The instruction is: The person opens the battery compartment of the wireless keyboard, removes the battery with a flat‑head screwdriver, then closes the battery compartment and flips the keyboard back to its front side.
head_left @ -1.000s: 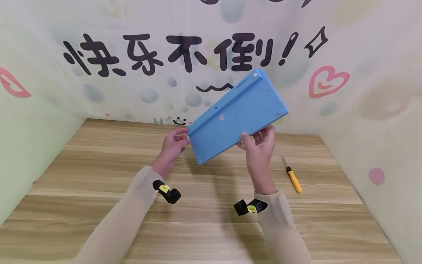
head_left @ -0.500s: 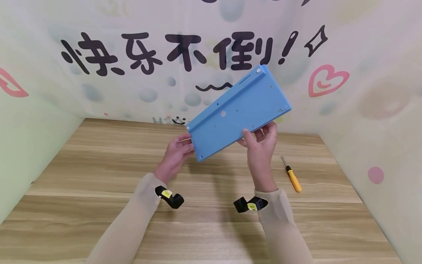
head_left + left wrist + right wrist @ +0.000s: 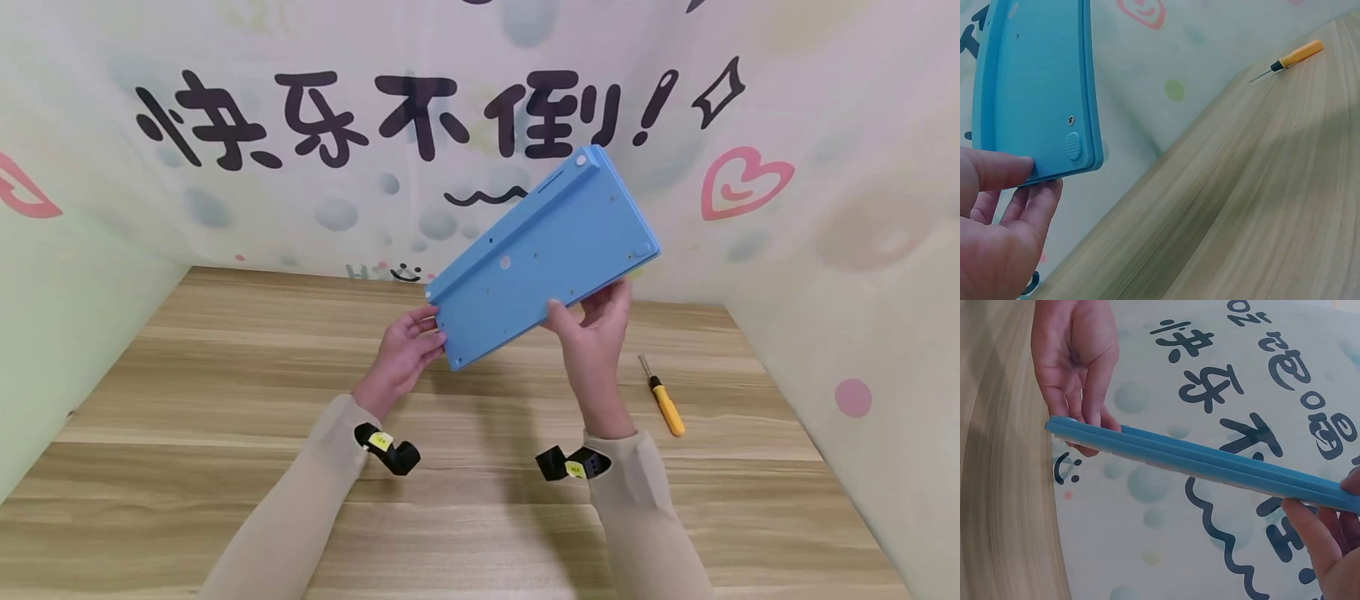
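Note:
A blue keyboard [image 3: 543, 267] is held up off the table, tilted with its right end higher. Its underside, with small screws and round white pads, faces the head camera; the key side is hidden there. My left hand [image 3: 401, 354] pinches the lower left end, thumb on the underside and fingers behind, as the left wrist view shows near a screw and a ribbed foot. Along the lower long edge, my right hand [image 3: 596, 358] grips it with the thumb in front. In the right wrist view the keyboard [image 3: 1197, 459] appears edge-on between both hands.
A screwdriver [image 3: 666, 404] with a yellow handle lies on the wooden table [image 3: 225, 467], right of my right hand. Behind the table hangs a pale printed backdrop [image 3: 337, 183] with black characters; side walls bound the table left and right.
My left hand has shifted slightly right, from touching the keyboard's left end to a fuller hold on it. The keyboard rose a little, then tipped slightly; my right hand keeps its grip.

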### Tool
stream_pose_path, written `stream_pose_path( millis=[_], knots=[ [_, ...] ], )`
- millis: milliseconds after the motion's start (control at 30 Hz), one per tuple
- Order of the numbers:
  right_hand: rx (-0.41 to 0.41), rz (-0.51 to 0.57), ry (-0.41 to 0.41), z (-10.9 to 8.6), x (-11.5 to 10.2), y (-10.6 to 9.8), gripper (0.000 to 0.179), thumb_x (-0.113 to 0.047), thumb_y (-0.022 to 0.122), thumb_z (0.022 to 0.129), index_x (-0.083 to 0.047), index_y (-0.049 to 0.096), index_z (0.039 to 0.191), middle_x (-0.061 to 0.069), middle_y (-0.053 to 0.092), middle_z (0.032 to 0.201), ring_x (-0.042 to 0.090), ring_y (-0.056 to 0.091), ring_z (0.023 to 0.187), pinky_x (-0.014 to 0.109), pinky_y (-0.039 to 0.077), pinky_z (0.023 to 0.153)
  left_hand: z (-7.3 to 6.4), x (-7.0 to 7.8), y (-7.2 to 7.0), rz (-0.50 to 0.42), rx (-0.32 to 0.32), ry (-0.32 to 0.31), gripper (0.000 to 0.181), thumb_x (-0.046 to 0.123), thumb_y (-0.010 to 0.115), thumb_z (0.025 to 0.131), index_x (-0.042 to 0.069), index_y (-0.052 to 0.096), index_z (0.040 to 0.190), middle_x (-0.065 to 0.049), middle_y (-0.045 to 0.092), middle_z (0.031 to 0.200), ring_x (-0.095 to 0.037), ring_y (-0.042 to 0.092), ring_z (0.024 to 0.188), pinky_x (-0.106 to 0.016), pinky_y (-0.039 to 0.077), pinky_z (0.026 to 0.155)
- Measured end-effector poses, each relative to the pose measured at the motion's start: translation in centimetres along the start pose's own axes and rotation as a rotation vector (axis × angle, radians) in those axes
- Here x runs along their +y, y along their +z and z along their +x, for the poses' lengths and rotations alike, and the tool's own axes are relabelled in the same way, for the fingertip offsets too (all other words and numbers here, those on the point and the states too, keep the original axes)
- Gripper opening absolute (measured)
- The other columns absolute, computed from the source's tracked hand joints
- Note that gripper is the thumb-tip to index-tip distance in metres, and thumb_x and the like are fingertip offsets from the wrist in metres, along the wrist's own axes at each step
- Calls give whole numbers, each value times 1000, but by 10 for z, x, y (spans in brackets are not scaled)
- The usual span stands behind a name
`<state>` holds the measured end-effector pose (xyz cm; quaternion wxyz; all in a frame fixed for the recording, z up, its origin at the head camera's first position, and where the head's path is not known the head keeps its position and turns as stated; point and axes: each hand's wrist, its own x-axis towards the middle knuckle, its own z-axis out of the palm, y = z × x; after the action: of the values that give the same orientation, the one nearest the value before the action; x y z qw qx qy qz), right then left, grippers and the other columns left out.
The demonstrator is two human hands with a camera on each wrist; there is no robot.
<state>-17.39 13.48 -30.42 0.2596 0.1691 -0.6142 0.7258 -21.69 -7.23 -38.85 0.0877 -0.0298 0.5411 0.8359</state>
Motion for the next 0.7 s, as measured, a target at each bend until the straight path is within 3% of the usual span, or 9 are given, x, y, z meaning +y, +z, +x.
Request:
stream_pose_path(
  millis=[333, 533, 700],
  knots=[
    [51, 38, -16, 4, -5, -3, 66, 2, 62, 77, -6, 24, 130, 17, 37, 118, 32, 43, 110, 39, 54, 66, -1, 2, -3, 26, -22, 4, 51, -14, 49, 86, -3, 36, 134, -14, 46, 115, -16, 53, 90, -22, 48, 71],
    [94, 18, -19, 9, -8, -9, 64, -1, 64, 77, -7, 26, 128, 17, 38, 118, 33, 46, 108, 39, 54, 62, -1, 1, -9, 41, 3, -24, 50, -13, 51, 86, -1, 39, 132, -11, 47, 112, -15, 53, 90, -23, 47, 72],
    [154, 5, -7, 12, -11, -14, 54, -1, 64, 78, -6, 31, 121, 15, 40, 116, 31, 46, 108, 32, 54, 60, -1, 0, -17, 81, 17, -19, 50, -12, 51, 85, -1, 39, 133, -14, 46, 118, -18, 52, 94, -24, 48, 75]
  ],
)
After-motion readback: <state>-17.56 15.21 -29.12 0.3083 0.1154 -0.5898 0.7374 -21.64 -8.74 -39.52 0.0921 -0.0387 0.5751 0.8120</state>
